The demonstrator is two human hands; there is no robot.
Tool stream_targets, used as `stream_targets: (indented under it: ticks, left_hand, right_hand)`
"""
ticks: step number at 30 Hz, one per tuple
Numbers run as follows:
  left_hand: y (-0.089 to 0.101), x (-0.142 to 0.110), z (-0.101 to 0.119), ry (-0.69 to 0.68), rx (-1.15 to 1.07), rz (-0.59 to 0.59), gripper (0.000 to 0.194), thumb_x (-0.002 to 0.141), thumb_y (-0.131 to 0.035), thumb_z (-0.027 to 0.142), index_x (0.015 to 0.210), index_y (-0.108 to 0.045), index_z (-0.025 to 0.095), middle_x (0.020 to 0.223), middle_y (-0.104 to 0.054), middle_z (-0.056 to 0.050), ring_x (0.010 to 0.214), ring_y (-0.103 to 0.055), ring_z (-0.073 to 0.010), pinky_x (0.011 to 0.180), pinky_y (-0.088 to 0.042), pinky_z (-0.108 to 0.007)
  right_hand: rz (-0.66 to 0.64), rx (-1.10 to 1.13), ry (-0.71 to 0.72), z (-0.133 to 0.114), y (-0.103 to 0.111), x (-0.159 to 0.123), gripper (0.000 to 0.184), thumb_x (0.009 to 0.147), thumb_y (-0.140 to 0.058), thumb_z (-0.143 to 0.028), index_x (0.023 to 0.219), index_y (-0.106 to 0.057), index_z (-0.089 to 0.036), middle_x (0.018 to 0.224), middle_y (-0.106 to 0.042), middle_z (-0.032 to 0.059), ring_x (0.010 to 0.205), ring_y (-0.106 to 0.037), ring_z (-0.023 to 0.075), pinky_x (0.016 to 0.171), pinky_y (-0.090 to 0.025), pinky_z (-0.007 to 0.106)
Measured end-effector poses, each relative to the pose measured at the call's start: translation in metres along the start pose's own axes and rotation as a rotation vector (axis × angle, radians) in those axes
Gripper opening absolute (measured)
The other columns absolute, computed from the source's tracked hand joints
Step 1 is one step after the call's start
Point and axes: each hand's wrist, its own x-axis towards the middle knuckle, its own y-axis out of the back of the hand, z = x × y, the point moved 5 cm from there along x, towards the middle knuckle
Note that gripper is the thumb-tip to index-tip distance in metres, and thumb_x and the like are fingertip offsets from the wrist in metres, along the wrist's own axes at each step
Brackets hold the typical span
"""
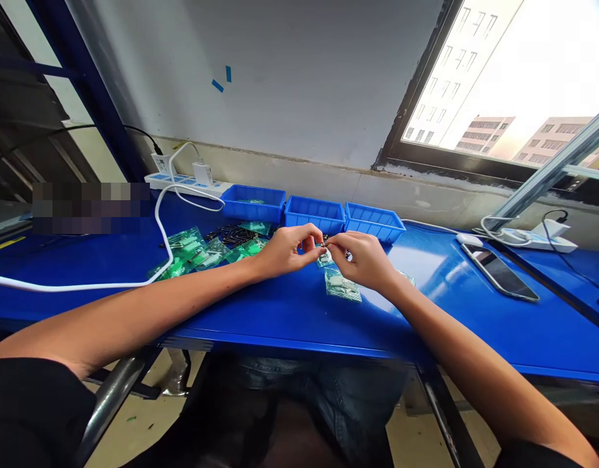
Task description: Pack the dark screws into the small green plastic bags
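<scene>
My left hand [292,249] and my right hand [358,257] meet above the blue table, fingertips nearly touching. Both are closed in a pinch around a small dark piece [325,244], too tiny to identify. Just below my fingers lies a clear packet with white pieces [343,285], and another packet [325,258] is partly hidden behind the fingertips. To the left of my left hand are several green-tinted clear bags [185,246] with pale parts inside. Behind them is a heap of small dark parts [236,234], partly covered by the bags.
Three blue bins [314,211] stand along the wall. A white cable [159,227] crosses the table's left side from a power strip [182,182]. On the right lie a phone [507,273] and a second power strip [548,239], near a slanted metal bar [548,172].
</scene>
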Motion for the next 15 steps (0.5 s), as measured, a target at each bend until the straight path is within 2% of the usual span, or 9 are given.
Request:
stream_targets:
  ticks: [6,11,15]
  left_hand:
    - [-0.0005,-0.0005,-0.0006,-0.014,0.061,0.000,0.011,0.082,-0.055,0.028,0.084,-0.051,0.017,0.063,-0.058,0.003,0.054,-0.051,-0.0076,0.049,-0.039,-0.017]
    - [0.0006,-0.0001,-0.0010,-0.083,0.106,0.024,0.014,0.084,-0.054,0.031,0.084,-0.053,0.017,0.061,-0.057,0.003,0.054,-0.051,-0.0078,0.049,-0.039,-0.017]
    - [0.0011,0.0002,-0.0023,-0.064,0.069,0.034,0.016,0.083,-0.056,0.034,0.083,-0.055,0.017,0.060,-0.056,0.004,0.053,-0.051,-0.0073,0.048,-0.039,-0.016]
  right_hand:
    - [-0.030,0.122,-0.086,0.0050,-0.0025,0.0006,0.021,0.082,-0.044,-0.024,0.079,-0.064,-0.017,0.067,-0.064,0.0030,0.058,-0.052,0.0110,0.057,-0.036,0.022]
    - [-0.047,0.241,-0.153,0.0068,-0.0048,0.0021,0.019,0.082,-0.043,-0.021,0.068,-0.056,-0.016,0.059,-0.057,-0.0006,0.052,-0.045,0.0078,0.052,-0.031,0.021]
    - [-0.055,0.300,-0.162,0.0052,-0.0050,0.0034,0.017,0.080,-0.043,-0.019,0.065,-0.051,-0.017,0.056,-0.055,-0.0018,0.050,-0.043,0.0070,0.050,-0.030,0.020]
